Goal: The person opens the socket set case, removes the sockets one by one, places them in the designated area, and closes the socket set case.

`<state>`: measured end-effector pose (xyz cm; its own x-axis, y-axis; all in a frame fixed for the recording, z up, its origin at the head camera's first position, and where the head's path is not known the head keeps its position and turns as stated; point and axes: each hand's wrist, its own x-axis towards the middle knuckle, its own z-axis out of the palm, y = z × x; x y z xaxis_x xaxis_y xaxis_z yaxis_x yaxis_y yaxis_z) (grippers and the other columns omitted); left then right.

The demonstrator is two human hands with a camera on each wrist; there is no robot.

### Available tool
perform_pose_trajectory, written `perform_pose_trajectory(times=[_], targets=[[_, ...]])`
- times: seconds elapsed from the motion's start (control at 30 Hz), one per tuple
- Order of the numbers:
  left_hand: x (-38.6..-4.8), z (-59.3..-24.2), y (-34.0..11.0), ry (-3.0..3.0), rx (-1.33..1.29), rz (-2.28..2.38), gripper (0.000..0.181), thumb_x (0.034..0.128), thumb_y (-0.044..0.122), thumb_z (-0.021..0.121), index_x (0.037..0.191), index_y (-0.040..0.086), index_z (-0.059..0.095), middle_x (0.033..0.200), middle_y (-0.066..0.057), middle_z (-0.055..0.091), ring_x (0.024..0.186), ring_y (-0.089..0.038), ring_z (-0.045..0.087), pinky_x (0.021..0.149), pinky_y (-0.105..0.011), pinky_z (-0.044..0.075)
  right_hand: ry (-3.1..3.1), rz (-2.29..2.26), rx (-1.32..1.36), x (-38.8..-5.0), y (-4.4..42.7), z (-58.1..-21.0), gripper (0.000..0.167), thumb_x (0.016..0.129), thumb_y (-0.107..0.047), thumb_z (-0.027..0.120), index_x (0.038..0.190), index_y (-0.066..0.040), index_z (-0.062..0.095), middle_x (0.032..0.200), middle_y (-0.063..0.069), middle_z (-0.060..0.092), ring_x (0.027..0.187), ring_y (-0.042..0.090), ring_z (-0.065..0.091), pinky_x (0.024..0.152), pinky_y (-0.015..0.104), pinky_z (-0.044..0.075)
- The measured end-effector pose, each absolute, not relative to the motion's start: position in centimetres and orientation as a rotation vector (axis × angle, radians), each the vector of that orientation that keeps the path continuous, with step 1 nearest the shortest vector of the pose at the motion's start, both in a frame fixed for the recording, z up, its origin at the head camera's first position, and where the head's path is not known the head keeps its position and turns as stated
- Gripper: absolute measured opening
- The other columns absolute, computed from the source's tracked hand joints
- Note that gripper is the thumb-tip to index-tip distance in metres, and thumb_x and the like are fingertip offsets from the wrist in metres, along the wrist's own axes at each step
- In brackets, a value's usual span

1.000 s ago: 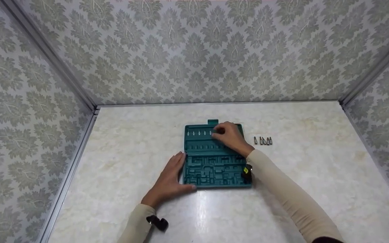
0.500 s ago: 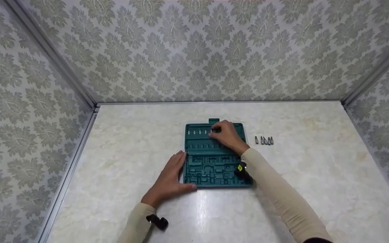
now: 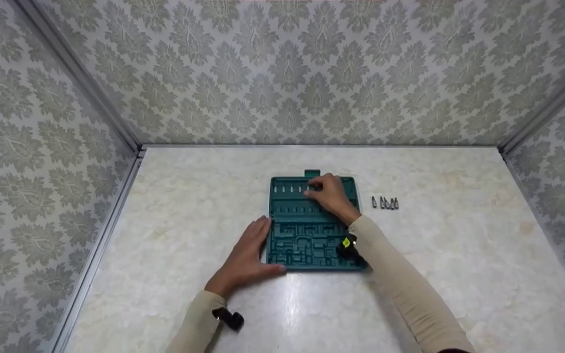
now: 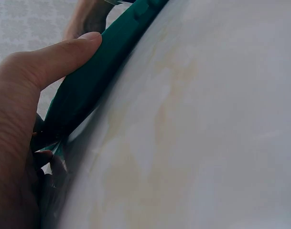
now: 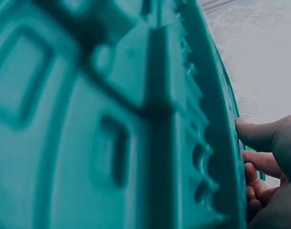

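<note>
An open green tool case [image 3: 307,268] lies on the table, its molded slots facing up. My left hand [image 3: 245,257] rests against its lower left corner, fingers straight along the left side and thumb on the front edge. The left wrist view shows that thumb [image 4: 73,52] on the case wall [image 4: 95,78]. My right hand [image 3: 331,193] is over the far half, thumb and forefinger pinching a small metal screwdriver bit [image 3: 308,188] at the upper row. Several more bits [image 3: 292,189] stand in that row to its left. The right wrist view hides the bit behind the case wall [image 5: 221,119].
Several loose bits [image 3: 387,203] lie on the table right of the case. A latch tab [image 3: 312,173] sticks out from the case's far edge. Patterned walls [image 3: 287,98] border the white table [image 3: 189,196] at the back and both sides.
The right hand has shifted slightly left over the upper row, its wrist also moving left. The left hand has kept its place at the corner. The head view has tilted slightly.
</note>
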<state>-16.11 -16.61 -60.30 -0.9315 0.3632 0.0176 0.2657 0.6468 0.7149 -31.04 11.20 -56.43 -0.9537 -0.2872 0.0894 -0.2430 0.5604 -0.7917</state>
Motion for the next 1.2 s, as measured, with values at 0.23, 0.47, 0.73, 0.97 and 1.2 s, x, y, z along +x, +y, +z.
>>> perform_pose_trajectory(times=[0.23, 0.47, 0.73, 0.97, 1.2], targets=[[-16.3, -60.3, -16.5, 2.726, 0.533, 1.166, 0.134, 0.0783, 0.074, 0.085, 0.178, 0.018, 0.016, 0.185, -0.002, 0.016, 0.170, -0.027, 0.011, 0.135, -0.056, 0.017, 2.612, -1.678, -0.359, -30.7, 11.4, -56.5, 0.027, 0.100, -0.004, 0.080, 0.127, 0.002, 0.078, 0.118, 0.019, 0.070, 0.107, 0.033, 0.063, 0.097, 0.049, 0.053], [-16.4, -60.1, -16.5, 2.731, 0.576, 1.167, 0.134, 0.0792, 0.073, 0.084, 0.178, 0.015, 0.016, 0.185, -0.004, 0.016, 0.170, -0.026, 0.012, 0.135, -0.055, 0.017, 2.618, -1.688, -0.379, -30.7, 11.8, -56.6, 0.017, 0.099, -0.005, 0.081, 0.115, 0.000, 0.079, 0.114, 0.016, 0.072, 0.106, 0.030, 0.065, 0.098, 0.048, 0.054], [-16.5, -60.2, -16.6, 2.728, 0.594, 1.174, 0.134, 0.0793, 0.073, 0.085, 0.178, 0.016, 0.015, 0.185, -0.004, 0.017, 0.170, -0.027, 0.012, 0.134, -0.056, 0.018, 2.708, -1.655, -0.430, -30.6, 11.5, -56.8, 0.011, 0.101, -0.005, 0.080, 0.110, 0.001, 0.083, 0.110, 0.016, 0.074, 0.103, 0.033, 0.068, 0.097, 0.051, 0.057], [-16.3, -60.3, -16.7, 2.726, 0.580, 1.180, 0.135, 0.0783, 0.073, 0.085, 0.178, 0.017, 0.014, 0.185, -0.004, 0.016, 0.170, -0.028, 0.012, 0.134, -0.057, 0.018, 2.582, -1.884, -0.249, -31.0, 11.6, -56.0, 0.016, 0.105, -0.015, 0.078, 0.113, -0.003, 0.083, 0.110, 0.012, 0.077, 0.097, 0.024, 0.069, 0.088, 0.038, 0.055], [-16.2, -60.3, -16.7, 2.729, 0.560, 1.171, 0.135, 0.0783, 0.073, 0.085, 0.178, 0.016, 0.014, 0.185, -0.005, 0.015, 0.170, -0.028, 0.010, 0.135, -0.056, 0.016, 2.639, -1.836, -0.235, -30.2, 13.5, -54.9, 0.023, 0.106, -0.019, 0.077, 0.120, -0.002, 0.082, 0.116, 0.010, 0.078, 0.104, 0.024, 0.070, 0.092, 0.039, 0.057]])
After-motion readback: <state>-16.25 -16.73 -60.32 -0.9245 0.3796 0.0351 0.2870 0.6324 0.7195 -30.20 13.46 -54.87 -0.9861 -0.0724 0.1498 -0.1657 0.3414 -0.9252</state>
